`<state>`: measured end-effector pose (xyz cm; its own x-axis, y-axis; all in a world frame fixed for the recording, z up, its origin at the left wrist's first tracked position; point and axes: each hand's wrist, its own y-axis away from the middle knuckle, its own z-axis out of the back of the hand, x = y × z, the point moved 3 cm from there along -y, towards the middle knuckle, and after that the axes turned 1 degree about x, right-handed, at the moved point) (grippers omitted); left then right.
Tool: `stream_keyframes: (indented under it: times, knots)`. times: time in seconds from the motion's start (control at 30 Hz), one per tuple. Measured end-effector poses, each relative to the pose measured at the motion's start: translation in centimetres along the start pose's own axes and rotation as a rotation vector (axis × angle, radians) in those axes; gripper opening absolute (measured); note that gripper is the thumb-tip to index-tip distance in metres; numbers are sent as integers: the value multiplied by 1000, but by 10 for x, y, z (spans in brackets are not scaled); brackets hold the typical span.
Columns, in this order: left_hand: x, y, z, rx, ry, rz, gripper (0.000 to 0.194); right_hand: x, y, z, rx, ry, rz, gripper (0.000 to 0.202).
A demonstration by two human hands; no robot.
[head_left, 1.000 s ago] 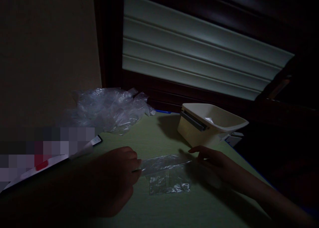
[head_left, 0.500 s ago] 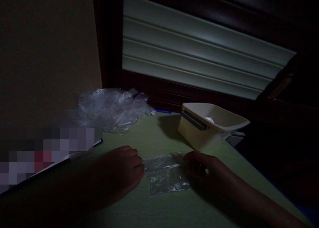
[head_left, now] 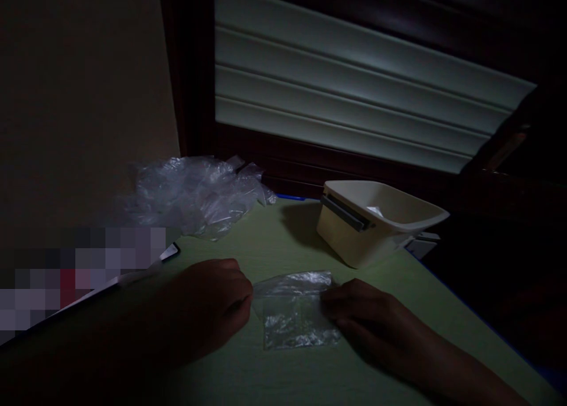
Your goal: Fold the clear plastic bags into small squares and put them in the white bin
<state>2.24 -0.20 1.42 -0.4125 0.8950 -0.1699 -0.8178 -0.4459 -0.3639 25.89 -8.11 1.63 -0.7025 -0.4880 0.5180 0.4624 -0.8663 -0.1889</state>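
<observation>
Plastic bag (head_left: 295, 311), small, clear and crinkled, lies flat on the green table (head_left: 287, 376), long axis running left to right. Left hand (head_left: 208, 308) pinches its left edge with curled fingers; right hand (head_left: 363, 317) pinches its right edge. Farther back sit a cream tub (head_left: 376, 223) and a heap of clear bags (head_left: 195, 193).

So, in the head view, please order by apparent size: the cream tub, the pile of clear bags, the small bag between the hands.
1. pile of clear bags
2. cream tub, farther away, so unsure
3. small bag
</observation>
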Motion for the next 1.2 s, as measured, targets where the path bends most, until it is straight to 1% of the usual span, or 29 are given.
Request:
stream_keyframes:
  times: [0.13,0.23,0.3,0.37,0.47,0.57,0.63,0.7,0.73,0.87,0.93,1.07,1.2]
  knots:
    - [1,0,0,15,-8,13,25,-3,0,0,-86,-20,-37,24]
    - [0,0,1,44,-31,1,24,-6,-5,0,-193,49,-55,20]
    - [0,0,1,44,-39,5,24,-7,-9,-1,-243,114,-64,19]
    - [1,0,0,46,-34,11,23,-9,-12,-4,-262,181,-77,23]
    - [2,0,-2,66,-20,8,23,-12,-13,-7,-291,270,-109,35]
    - [3,1,-4,76,-26,-4,25,-16,-12,-9,-345,311,-138,43]
    - [1,2,-4,81,-40,-12,25,-16,-12,-8,-336,309,-137,39]
    - [0,2,-2,81,-40,-25,25,-15,-12,-8,-287,304,-132,25]
    - [-2,2,-1,78,-39,-37,25,-14,-13,-8,-258,304,-129,22]
    - [-6,-1,2,27,-63,-124,28,-10,-11,-5,-189,312,-107,24]
    - [-8,-2,3,7,-83,-146,26,-9,-9,-4,-167,324,-90,25]
    - [-7,-4,0,-22,-75,-126,15,-5,-9,-1,-148,317,-80,28]
    - [-5,-2,-3,-59,-18,-109,13,2,-22,7,-153,250,-100,23]
